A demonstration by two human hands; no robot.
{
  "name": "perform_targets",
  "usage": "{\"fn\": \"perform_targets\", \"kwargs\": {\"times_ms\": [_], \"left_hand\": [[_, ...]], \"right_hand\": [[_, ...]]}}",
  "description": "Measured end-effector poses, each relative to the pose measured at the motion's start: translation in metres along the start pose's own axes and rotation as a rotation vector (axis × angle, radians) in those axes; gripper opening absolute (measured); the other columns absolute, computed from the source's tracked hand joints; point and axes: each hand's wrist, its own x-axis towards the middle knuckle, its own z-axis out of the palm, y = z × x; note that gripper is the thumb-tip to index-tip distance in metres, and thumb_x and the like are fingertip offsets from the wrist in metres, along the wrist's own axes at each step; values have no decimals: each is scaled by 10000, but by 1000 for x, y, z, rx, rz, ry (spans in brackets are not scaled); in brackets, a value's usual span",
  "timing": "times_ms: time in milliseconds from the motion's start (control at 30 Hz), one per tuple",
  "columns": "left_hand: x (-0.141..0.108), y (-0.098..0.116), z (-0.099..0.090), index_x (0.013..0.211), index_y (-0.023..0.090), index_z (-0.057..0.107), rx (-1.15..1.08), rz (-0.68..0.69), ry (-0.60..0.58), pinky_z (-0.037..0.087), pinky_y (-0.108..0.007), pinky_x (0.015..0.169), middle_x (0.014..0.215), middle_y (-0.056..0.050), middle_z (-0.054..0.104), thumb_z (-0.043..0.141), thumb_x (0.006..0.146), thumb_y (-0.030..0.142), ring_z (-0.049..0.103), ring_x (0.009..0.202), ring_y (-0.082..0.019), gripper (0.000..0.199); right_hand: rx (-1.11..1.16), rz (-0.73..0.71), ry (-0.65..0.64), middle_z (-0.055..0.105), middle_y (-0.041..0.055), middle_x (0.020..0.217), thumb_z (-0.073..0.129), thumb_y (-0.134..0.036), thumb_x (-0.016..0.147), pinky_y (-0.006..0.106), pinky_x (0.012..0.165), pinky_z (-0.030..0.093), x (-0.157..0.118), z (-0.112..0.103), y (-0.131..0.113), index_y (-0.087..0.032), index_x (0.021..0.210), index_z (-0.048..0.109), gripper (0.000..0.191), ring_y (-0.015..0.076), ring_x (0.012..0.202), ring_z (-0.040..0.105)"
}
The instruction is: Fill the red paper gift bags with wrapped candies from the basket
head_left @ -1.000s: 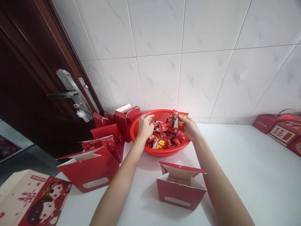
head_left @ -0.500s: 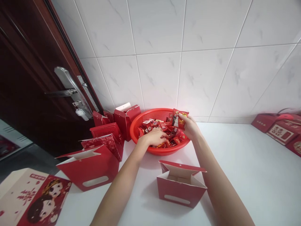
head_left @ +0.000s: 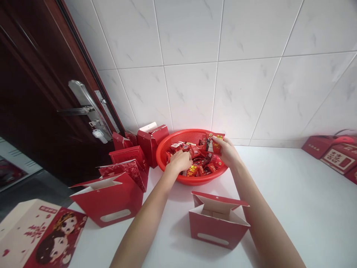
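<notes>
A red plastic basket [head_left: 192, 181] holds a heap of wrapped candies [head_left: 205, 165], mostly red with some gold. My left hand [head_left: 181, 160] is down in the heap on the basket's left side, fingers curled inward among the wrappers; whatever lies under the fingertips is hidden. Over the basket's right rim, my right hand [head_left: 228, 150] pinches a red candy packet [head_left: 213, 143] with gold print and a small figure on it. Nearer to me, between my forearms, a red paper gift box [head_left: 219, 227] stands upright with its top open.
Several red gift boxes [head_left: 111, 201] stand at the left, beside a flat printed box [head_left: 41, 234]. Further red boxes [head_left: 334, 154] are at the far right. A tiled wall [head_left: 195, 93] rises behind the white table [head_left: 292, 193]; a dark door [head_left: 33, 74] is on the left.
My left hand has shifted slightly left in the candy heap and its fingers have curled in more. The right hand keeps hold of the packet. The whole view has shifted a little.
</notes>
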Motion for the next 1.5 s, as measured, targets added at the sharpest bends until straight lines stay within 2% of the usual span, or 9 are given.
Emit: {"fn": "perform_targets", "kwargs": {"times_ms": [167,300,467,633,900,1000,1133,1233,1500], "left_hand": [[0,-2,0,599,262,735,-92,-42,-64,497,-360,734,648,-89,715,650,727,194,697,792,-304,167],[2,-2,-1,881,245,766,-217,-72,24,498,-354,750,847,-77,763,690,709,171,706,859,-294,203],[5,-1,-1,1065,222,655,-621,26,161,499,-285,693,690,24,696,590,769,92,673,695,-185,329],[5,2,-4,1214,189,593,-922,34,143,533,-292,750,747,12,713,548,848,97,699,738,-173,380],[9,0,-4,1072,148,701,-1093,170,111,552,-370,878,910,-65,765,702,805,252,721,856,-218,287],[6,2,-5,1059,147,721,-1075,190,89,549,-385,880,943,-82,772,767,769,373,714,886,-242,370],[4,4,-6,1046,156,750,-988,237,163,532,-379,903,1017,-89,776,755,790,506,698,970,-264,434],[4,5,-8,1016,161,781,-957,247,197,522,-374,908,983,-76,782,759,775,565,690,979,-271,471],[0,8,-16,910,182,829,-1119,168,71,510,-373,909,881,-53,787,848,663,540,696,901,-257,436]], "right_hand": [[2,0,9,800,61,864,879,-376,673,393,743,648,-2,2,-1,-207,859,749,284,279,820,772],[-2,8,7,798,48,852,886,-385,661,359,713,640,-2,3,-2,-207,861,745,303,263,805,770],[-2,3,17,797,48,835,876,-369,676,342,690,637,-1,2,-2,-206,823,737,260,254,783,768],[23,11,-21,800,67,857,865,-367,687,381,736,648,-2,4,-3,-203,847,745,259,280,809,775],[-51,63,-131,800,84,885,904,-425,649,364,726,647,-4,3,-3,-193,883,759,360,284,834,774],[-95,58,-147,800,76,871,929,-425,609,351,707,649,-6,3,-3,-198,875,772,384,267,795,769],[-101,35,-146,803,72,904,942,-430,581,337,664,642,-7,3,-3,-205,863,774,398,248,762,759],[-94,36,-153,801,77,894,946,-406,583,331,645,636,-7,3,-4,-194,857,769,389,241,749,756],[-89,28,-145,798,62,859,955,-395,553,333,610,632,-7,4,-4,-202,825,764,385,228,679,736]]}}
